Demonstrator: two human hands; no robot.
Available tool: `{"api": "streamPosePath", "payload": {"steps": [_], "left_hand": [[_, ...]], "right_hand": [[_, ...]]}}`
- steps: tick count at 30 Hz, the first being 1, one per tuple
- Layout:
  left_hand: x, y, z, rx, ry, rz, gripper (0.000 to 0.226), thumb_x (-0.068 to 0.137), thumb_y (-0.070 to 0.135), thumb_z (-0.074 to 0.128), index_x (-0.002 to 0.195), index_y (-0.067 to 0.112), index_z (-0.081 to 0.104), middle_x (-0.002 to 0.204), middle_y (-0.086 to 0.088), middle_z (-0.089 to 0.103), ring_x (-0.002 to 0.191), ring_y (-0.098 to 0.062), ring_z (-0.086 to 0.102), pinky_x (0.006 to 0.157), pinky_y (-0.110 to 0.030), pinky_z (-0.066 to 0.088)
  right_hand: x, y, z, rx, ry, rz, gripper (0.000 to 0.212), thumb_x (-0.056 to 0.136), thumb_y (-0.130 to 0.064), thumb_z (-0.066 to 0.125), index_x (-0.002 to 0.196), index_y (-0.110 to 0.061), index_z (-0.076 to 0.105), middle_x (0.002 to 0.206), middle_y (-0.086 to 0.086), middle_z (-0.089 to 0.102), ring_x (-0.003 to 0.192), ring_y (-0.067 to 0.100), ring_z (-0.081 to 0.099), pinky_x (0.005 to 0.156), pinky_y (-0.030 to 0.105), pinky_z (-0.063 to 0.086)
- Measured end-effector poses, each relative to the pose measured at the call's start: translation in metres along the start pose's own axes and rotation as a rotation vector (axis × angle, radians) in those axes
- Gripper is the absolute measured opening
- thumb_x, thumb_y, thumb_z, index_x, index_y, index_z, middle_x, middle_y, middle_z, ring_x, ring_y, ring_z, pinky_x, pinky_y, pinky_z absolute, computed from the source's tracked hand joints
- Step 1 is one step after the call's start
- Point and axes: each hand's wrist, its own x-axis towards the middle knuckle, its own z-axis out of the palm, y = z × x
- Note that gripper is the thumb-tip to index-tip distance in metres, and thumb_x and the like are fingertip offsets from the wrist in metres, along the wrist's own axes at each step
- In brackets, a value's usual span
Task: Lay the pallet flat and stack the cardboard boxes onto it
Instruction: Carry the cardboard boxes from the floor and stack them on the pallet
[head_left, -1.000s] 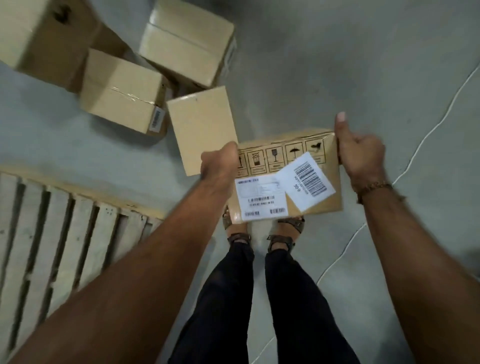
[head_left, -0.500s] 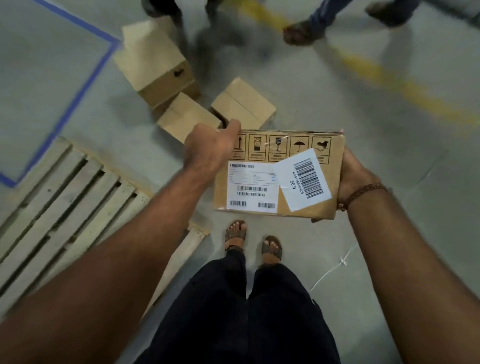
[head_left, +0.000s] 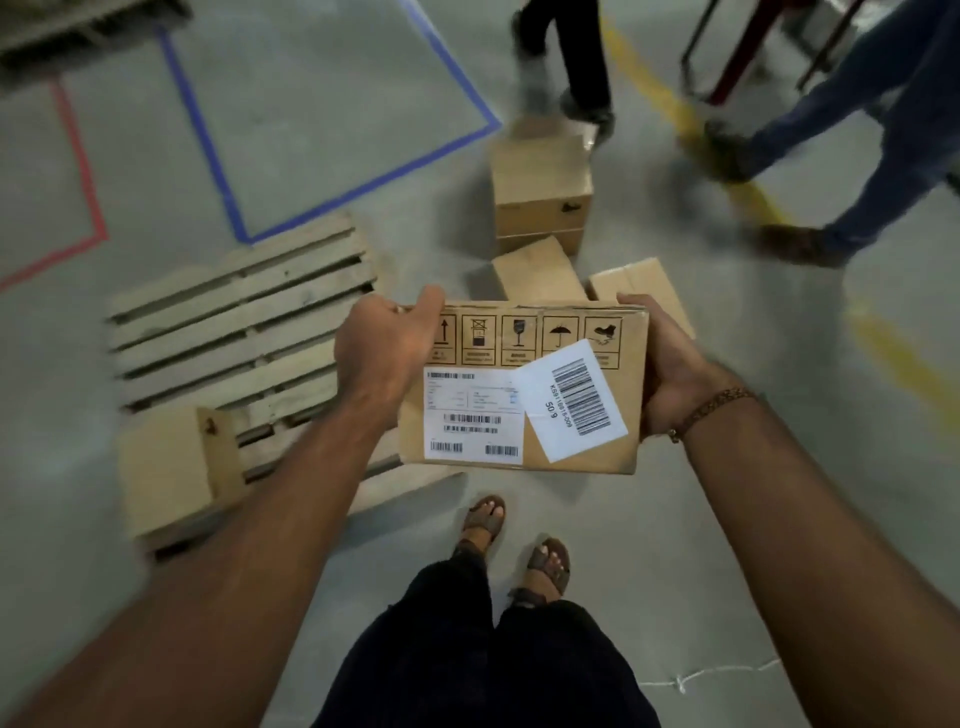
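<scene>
Two hands hold one box (head_left: 524, 387) between them: we see the left hand (head_left: 382, 353) curled over its upper left corner, thumb on the printed face, and the right hand (head_left: 670, 374) cupped round its right edge, fingers hidden behind the cardboard. The box is held in the air above the floor (head_left: 753, 519), its face toward us, with a row of handling symbols along the top, a white label (head_left: 470, 413) low on the left and a tilted barcode sticker (head_left: 576, 400) overlapping it on the right. A bracelet (head_left: 711, 408) sits on the right wrist. To the left of the box the pallet (head_left: 234, 322) lies flat on the floor, and a second box (head_left: 166, 467) stands on its near corner. Beyond the held box three more boxes (head_left: 540, 187) rest on the floor, close together, off the pallet. Below us are our own sandalled feet (head_left: 519, 540). Blue tape (head_left: 208, 145) and red tape (head_left: 83, 171) mark the floor beyond the pallet, a yellow line (head_left: 753, 202) runs on the right, and the legs of two other people (head_left: 852, 140) show at the top, blurred.
</scene>
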Motion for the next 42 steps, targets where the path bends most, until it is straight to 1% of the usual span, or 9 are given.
{"api": "streamPosePath", "payload": {"steps": [13,20,22,25,32,35,37,39,42], "left_hand": [[0.047,-0.184,-0.19,-0.145,0.172,-0.133,0.067,0.095,0.065,0.063,0.086,0.0,0.072,0.077,-0.012,0.075,0.064,-0.026,0.069,0.057,-0.032,0.047],[0.108,-0.352,-0.297,-0.242,0.076,-0.14,0.056,0.094,0.065,0.065,0.116,0.013,0.066,0.097,0.003,0.073,0.088,-0.016,0.07,0.069,-0.035,0.058],[0.128,-0.398,-0.325,-0.272,0.043,-0.14,0.056,0.094,0.066,0.065,0.119,0.016,0.063,0.103,0.004,0.073,0.094,-0.017,0.07,0.077,-0.039,0.061],[0.155,-0.456,-0.348,-0.301,0.014,-0.128,0.04,0.101,0.057,0.061,0.116,0.02,0.055,0.093,0.012,0.066,0.083,-0.003,0.064,0.063,-0.025,0.049],[0.229,-0.6,-0.297,-0.269,-0.065,-0.087,0.029,0.106,0.046,0.059,0.117,0.02,0.05,0.101,0.005,0.075,0.084,-0.007,0.073,0.067,-0.024,0.058],[0.269,-0.671,-0.243,-0.15,-0.116,-0.03,0.032,0.105,0.049,0.059,0.12,0.023,0.051,0.109,0.008,0.074,0.089,-0.002,0.071,0.063,-0.009,0.049],[0.297,-0.72,-0.206,-0.075,-0.136,0.023,0.039,0.104,0.057,0.057,0.125,0.024,0.053,0.116,0.008,0.073,0.102,-0.012,0.072,0.08,-0.023,0.057],[0.322,-0.773,-0.173,0.058,-0.121,0.083,0.047,0.106,0.063,0.044,0.131,0.026,0.056,0.115,0.002,0.074,0.109,-0.024,0.069,0.096,-0.044,0.055],[0.355,-0.845,-0.131,0.034,-0.03,0.043,0.052,0.112,0.057,0.027,0.139,0.024,0.059,0.104,0.004,0.065,0.101,-0.023,0.063,0.091,-0.04,0.048]], "right_hand": [[0.027,0.052,0.246,-0.248,-0.234,0.132,0.095,0.064,-0.08,0.074,0.144,-0.031,0.066,0.145,0.006,0.068,0.138,0.037,0.058,0.117,0.057,0.037],[0.057,0.131,0.414,-0.296,-0.202,0.017,0.07,0.063,-0.072,0.071,0.119,-0.03,0.072,0.147,0.008,0.066,0.135,0.034,0.058,0.114,0.058,0.036],[0.073,0.156,0.462,-0.265,-0.196,-0.041,0.078,0.068,-0.077,0.071,0.124,-0.023,0.075,0.144,0.012,0.068,0.137,0.038,0.059,0.115,0.059,0.037],[0.1,0.194,0.526,-0.152,-0.248,-0.199,0.086,0.087,-0.086,0.051,0.139,-0.021,0.071,0.137,0.019,0.072,0.128,0.042,0.068,0.114,0.058,0.046],[0.246,0.24,0.584,-0.237,-0.168,-0.353,0.063,0.089,-0.048,0.062,0.145,-0.017,0.063,0.144,0.016,0.067,0.13,0.039,0.064,0.123,0.064,0.033],[0.337,0.26,0.588,-0.263,-0.152,-0.382,0.053,0.094,-0.045,0.056,0.138,-0.018,0.064,0.129,0.013,0.076,0.128,0.042,0.065,0.111,0.057,0.051],[0.403,0.279,0.59,-0.258,-0.149,-0.415,0.049,0.099,-0.045,0.05,0.138,-0.018,0.062,0.116,0.009,0.08,0.117,0.037,0.069,0.093,0.048,0.058],[0.467,0.308,0.592,-0.282,-0.137,-0.462,0.057,0.092,-0.05,0.056,0.139,-0.018,0.063,0.125,0.012,0.078,0.121,0.039,0.069,0.097,0.052,0.058],[0.555,0.345,0.588,-0.294,-0.16,-0.526,0.063,0.085,-0.055,0.061,0.138,-0.021,0.063,0.134,0.014,0.074,0.128,0.041,0.067,0.109,0.06,0.053]]}}
